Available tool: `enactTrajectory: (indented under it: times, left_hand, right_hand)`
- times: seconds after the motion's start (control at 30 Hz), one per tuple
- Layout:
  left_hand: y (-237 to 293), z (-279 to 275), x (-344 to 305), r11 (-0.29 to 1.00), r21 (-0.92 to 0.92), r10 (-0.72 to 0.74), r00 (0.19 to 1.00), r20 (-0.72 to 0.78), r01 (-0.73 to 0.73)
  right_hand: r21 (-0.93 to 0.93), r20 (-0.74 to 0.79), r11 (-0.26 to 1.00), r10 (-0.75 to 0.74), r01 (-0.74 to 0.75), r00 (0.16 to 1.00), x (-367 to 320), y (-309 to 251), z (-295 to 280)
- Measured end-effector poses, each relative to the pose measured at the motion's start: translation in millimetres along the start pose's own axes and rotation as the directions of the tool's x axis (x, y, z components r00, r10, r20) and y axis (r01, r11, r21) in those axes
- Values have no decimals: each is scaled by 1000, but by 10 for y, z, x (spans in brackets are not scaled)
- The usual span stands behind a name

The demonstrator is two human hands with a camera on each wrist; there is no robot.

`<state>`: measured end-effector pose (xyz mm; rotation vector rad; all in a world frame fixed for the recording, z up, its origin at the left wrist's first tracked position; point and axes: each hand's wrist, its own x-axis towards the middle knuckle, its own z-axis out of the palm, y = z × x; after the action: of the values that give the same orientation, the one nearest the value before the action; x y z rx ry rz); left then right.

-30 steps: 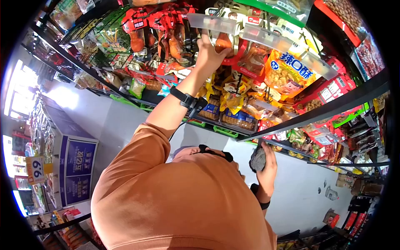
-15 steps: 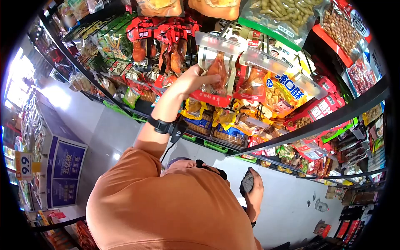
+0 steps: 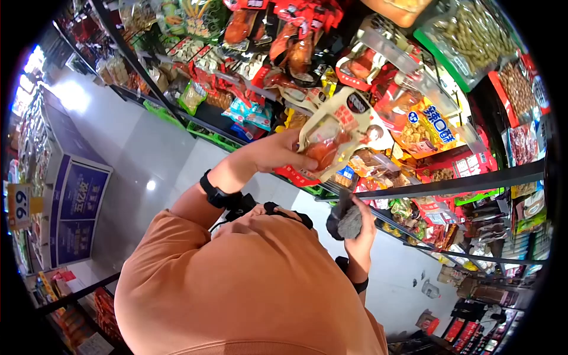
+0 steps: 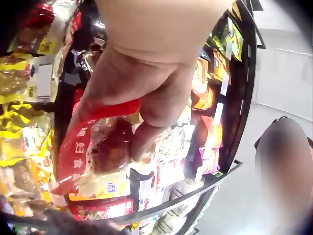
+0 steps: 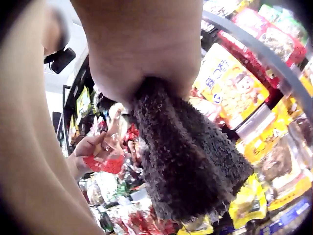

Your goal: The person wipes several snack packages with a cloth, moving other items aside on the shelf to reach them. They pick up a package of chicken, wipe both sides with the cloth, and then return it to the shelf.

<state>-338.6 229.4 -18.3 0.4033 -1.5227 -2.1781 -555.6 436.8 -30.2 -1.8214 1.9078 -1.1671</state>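
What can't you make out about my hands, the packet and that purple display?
- Left hand: some fingers, head view, hidden behind the packet.
- Right hand: its fingertips, right wrist view, hidden by the dark cloth.
- Packet's fine print: head view, too small.
- Purple display: smaller writing, head view, too small.
- Dark shape at the bottom: left wrist view, blurred and cut off by the edge.

A black shelf rack (image 3: 461,181) carries many packed foods, which are placed very close together. At the far right of it there is a clear bag of green pods (image 3: 476,44), and just beside this a bag of small brown pieces (image 3: 516,89); an orange snack bag (image 3: 429,129) is nearer. On the left side there are one light blue packet (image 3: 249,112) and one green packet (image 3: 192,97)
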Motion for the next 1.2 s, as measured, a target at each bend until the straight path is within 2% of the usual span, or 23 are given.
enactTrajectory:
  times: [0.03,0.1,0.17,0.23,0.27,0.3,0.37,0.4,0.43,0.5,0.53,0.57,0.63,0.7,0.77,0.83,0.87,0.9,0.97,1.0,1.07,1.1,1.2]
  left_hand:
    - [-49,-1,-102,1000,-2,9,1000,-4,-9]
    - [-43,-32,-350,998,54,17,1000,-3,-17]
    - [-53,-62,-577,993,119,23,1000,1,-23]
    - [-18,-93,-832,890,452,81,996,-30,-59]
    - [47,-117,-979,883,469,-28,1000,-11,30]
    - [-6,-166,-1091,871,486,55,997,62,-78]
    - [195,-172,-1404,817,574,49,998,31,-58]
    - [205,-239,-1542,818,572,56,998,10,-52]
    - [203,-330,-1677,854,515,101,995,-25,-74]
    - [180,-541,-1914,883,458,159,984,-85,-103]
    - [143,-642,-2030,939,297,215,969,-119,-172]
    - [90,-742,-2145,961,127,262,952,-158,-244]
    - [123,-945,-2334,956,159,270,952,-147,-247]
    - [242,-1058,-2488,939,306,225,955,-192,-159]
    - [272,-1145,-2573,950,271,207,961,-183,-153]
    - [215,-1224,-2616,885,440,203,977,-67,-154]
    - [177,-1235,-2600,934,331,153,988,-25,-136]
    - [209,-1225,-2620,937,320,152,988,-8,-142]
    - [318,-1186,-2647,975,218,-43,999,24,37]
    - [299,-1166,-2623,977,202,55,997,60,-66]
    - [366,-1113,-2607,990,117,62,994,88,-72]
    - [416,-1089,-2612,997,42,54,994,99,-58]
    - [410,-1045,-2561,984,113,123,982,144,-139]
  right_hand:
    - [-9,11,1000,-4,4,1000,53,-74,57]
    - [227,-195,974,28,17,980,197,-278,219]
    - [271,-234,957,-37,102,972,399,-498,440]
    - [269,-325,935,-136,229,936,580,-712,704]
    - [213,-319,939,-194,269,928,665,-808,854]
    - [269,-296,910,-234,316,926,762,-889,1037]
    - [146,-194,925,-320,350,927,861,-1304,1320]
    - [172,-245,896,-364,410,899,874,-1433,1550]
    - [106,-154,935,-321,339,934,860,-1686,1641]
    - [523,-156,828,-142,204,977,803,-1883,2176]
    - [280,-75,866,-410,414,909,846,-1917,2182]
    - [288,54,858,-458,426,887,796,-2010,2211]
    - [269,127,834,-526,482,841,772,-2275,2326]
    - [260,134,837,-525,481,841,782,-2399,2464]
    - [186,91,829,-549,527,831,772,-2447,2545]
    - [104,96,842,-539,530,837,759,-2501,2596]
    - [115,45,817,-572,565,819,763,-2509,2630]
    - [120,-13,793,-601,598,799,744,-2525,2649]
    - [30,1,813,-581,581,814,694,-2617,2599]
    - [-10,8,786,-618,618,786,686,-2628,2566]
    - [-33,-24,742,-671,670,741,724,-2663,2503]
    - [-123,-23,717,-693,686,721,768,-2591,2475]
    - [-77,-132,740,-672,668,729,821,-2512,2422]
